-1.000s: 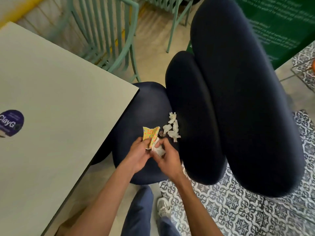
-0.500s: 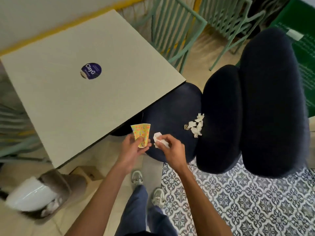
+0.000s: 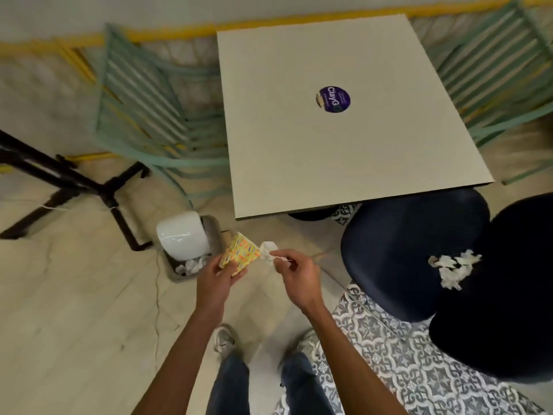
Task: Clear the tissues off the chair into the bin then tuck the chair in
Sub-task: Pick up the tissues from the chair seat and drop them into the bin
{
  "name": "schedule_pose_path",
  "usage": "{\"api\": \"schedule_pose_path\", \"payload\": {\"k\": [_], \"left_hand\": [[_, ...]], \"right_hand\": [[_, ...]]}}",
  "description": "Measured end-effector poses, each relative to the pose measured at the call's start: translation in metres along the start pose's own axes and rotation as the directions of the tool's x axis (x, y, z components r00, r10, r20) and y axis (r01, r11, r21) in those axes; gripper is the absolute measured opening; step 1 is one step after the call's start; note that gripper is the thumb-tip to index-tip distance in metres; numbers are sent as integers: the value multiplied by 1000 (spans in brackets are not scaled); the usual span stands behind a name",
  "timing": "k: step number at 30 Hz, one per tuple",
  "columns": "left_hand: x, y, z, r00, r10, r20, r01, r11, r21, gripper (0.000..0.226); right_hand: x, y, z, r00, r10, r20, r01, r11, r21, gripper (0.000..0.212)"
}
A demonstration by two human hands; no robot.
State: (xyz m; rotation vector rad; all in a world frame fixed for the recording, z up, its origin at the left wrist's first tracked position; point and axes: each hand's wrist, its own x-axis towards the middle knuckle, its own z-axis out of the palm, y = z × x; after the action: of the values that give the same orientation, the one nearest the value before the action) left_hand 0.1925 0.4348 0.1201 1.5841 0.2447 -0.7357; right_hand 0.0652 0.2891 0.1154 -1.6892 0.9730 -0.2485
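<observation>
The left hand point(image 3: 220, 278) has its grip closed around a squashed yellow paper cup point(image 3: 239, 255) printed with orange and blue marks, held above the floor just beside the bin point(image 3: 213, 230). The right hand point(image 3: 294, 275) has its grip closed on a small tissue point(image 3: 267, 250), pinched between thumb and fingertips. This tissue is a white, wrinkled wad just beside the cup's rim.

More tissues point(image 3: 454, 266) lie on the chair point(image 3: 398, 250). They form a cluster of torn, crumpled white scraps at the back of the dark navy seat, against the backrest. The bin stands on the floor near a corner of the table point(image 3: 344, 151). Its white lid point(image 3: 182, 235) is tilted, and crumpled white paper shows in the opening below it. The chair's seat sits partly under the table's near edge.
</observation>
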Motion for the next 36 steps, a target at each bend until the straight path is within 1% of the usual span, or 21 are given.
{"api": "schedule_pose_path", "payload": {"k": [2,4,6,9,11,14,17,19,21,23,25,27,29,31,32,34,36], "left_hand": [[16,-7,-43,996,28,-80,-23,997,74,29],[32,-14,-85,986,56,-156,-27,983,182,31],[44,-13,-119,973,100,-209,-33,952,303,33],[59,-8,-152,959,204,-196,-96,888,450,28],[70,-5,-170,951,250,-182,-122,844,523,27],[88,-3,-190,937,313,-156,-158,776,611,29],[103,1,-200,925,371,-81,-226,708,669,28],[113,3,-204,911,413,11,-289,618,731,28],[122,2,-206,894,430,124,-353,508,786,32],[130,0,-207,887,405,223,-389,392,834,38],[134,0,-203,873,379,308,-419,258,870,41],[140,1,-197,870,334,362,-429,151,891,40],[146,1,-189,870,281,406,-437,56,898,40],[151,0,-178,860,223,458,-458,-58,887,39],[152,-2,-172,850,198,488,-474,-114,873,38],[156,-7,-161,833,155,531,-502,-192,843,38],[161,-17,-154,842,105,529,-493,-250,834,37]], "right_hand": [[1,-10,37,1000,5,11,-5,1000,4,17],[2,-17,74,1000,1,18,0,1000,-2,14],[3,-23,108,999,-5,40,7,1000,-29,15],[11,-25,154,996,-44,77,52,994,-100,16],[20,-19,184,992,-54,117,75,980,-183,17],[38,-6,229,984,-23,176,80,943,-323,22],[53,7,269,966,32,257,91,887,-452,33],[64,18,292,945,95,313,89,846,-526,36],[72,30,309,922,158,354,78,819,-568,34],[76,39,323,886,231,403,49,817,-575,37],[76,44,326,861,297,413,-10,823,-569,36],[74,44,323,870,295,395,-54,853,-519,37],[69,41,316,902,252,349,-80,894,-440,54],[61,34,304,922,249,296,-126,916,-380,68],[56,30,297,930,245,274,-137,923,-360,71],[46,23,285,950,205,236,-126,941,-313,73],[38,17,273,962,180,205,-123,957,-262,74]]}}
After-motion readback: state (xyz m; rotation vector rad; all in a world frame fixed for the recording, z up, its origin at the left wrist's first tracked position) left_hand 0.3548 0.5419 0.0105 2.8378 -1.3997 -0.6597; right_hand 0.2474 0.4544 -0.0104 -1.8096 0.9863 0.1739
